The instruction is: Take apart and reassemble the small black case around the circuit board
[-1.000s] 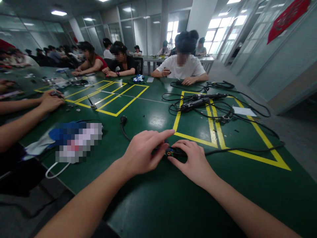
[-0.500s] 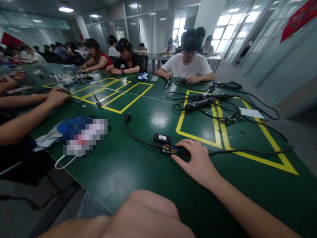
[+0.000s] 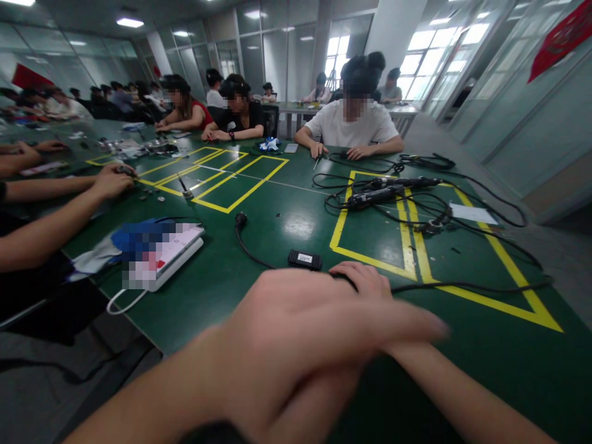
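Observation:
My left hand (image 3: 296, 327) looms large in the foreground, blurred, with fingers curled under and its thumb stretched to the right. Whatever those fingers hold, if anything, is hidden beneath the hand. Behind it, my right hand (image 3: 366, 279) rests on the table, closed around a black cable box (image 3: 346, 280). Most of that box is covered by my left hand. Just beyond lies a small black cover (image 3: 304, 259) with a white label. A black cord (image 3: 252, 251) runs from behind my left hand to a plug (image 3: 240, 219).
Black cables and pen-shaped electric screwdrivers (image 3: 377, 195) lie inside yellow tape at the right. A white box (image 3: 178, 259) and a blue-and-white cloth (image 3: 104, 250) sit at the left. Another person's arm (image 3: 87, 197) reaches in there. A person in white (image 3: 354, 126) sits opposite.
My left hand has risen and moved right and forward, now covering the cable box and part of my right hand. My right hand stays in place. The view has shifted slightly.

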A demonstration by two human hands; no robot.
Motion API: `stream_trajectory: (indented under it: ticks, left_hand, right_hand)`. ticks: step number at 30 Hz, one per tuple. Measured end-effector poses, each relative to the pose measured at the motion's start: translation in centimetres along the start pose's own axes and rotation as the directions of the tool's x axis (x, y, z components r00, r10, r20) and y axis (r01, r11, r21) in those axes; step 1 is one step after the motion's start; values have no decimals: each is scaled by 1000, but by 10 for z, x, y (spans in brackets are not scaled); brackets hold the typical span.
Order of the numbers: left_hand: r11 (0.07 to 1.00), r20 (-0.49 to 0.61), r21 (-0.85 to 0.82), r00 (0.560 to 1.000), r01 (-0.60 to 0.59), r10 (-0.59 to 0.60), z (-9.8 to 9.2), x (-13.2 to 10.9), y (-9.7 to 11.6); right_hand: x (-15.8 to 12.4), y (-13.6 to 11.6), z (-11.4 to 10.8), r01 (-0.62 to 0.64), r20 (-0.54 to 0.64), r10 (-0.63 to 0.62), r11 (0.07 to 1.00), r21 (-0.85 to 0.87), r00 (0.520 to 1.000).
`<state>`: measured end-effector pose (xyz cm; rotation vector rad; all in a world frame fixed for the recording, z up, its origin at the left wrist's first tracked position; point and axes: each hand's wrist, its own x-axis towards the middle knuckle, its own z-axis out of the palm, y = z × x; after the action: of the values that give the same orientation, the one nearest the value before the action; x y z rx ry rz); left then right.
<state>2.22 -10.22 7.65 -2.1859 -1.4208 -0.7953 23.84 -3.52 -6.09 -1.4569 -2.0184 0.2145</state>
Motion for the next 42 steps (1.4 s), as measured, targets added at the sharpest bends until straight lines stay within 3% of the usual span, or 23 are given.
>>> stream_trajectory:
  ticks: [2,3,5,6,8,14,17,28,35,42]
  left_hand:
    - [988,195,-95,971,-123,139,24,20,-13]
    - [978,315,-143,930,-152,190,37,27,-19]
    - [978,519,-168,833,-119,191,62,34,-30]
    - [990,578,-130,807,-59,124,72,34,-35]
    - [984,633,-174,761,-41,144,86,30,-42]
    - [937,638,-348,723,-36,265,96,21,-57]
    - [934,666,-356,701,-2,256,96,24,-58]
    - [900,613,-426,762,97,208,80,31,-57]
    - [804,593,-575,754,151,282,87,32,-67]
    - [795,631,-589,697,145,340,94,31,-70]
  right_hand:
    - [0,-2,-1,1,2,-1,1000,1,1000]
    - [1,-3,-2,4,7,-4,1000,5,1000]
    - [1,-5,-4,5,19,-5,1000,13,1000]
    - [1,-6,-4,3,24,-4,1000,15,1000]
    - [1,-8,-5,-6,28,5,1000,19,1000]
    - [1,-11,-4,-49,28,47,998,43,998]
    - [1,-11,-4,-50,37,48,998,50,998]
    - [3,-13,-6,-32,43,31,999,21,999]
    - [2,-14,-8,-3,47,4,1000,-15,999]
    - [1,-13,-7,5,34,-5,1000,-4,999]
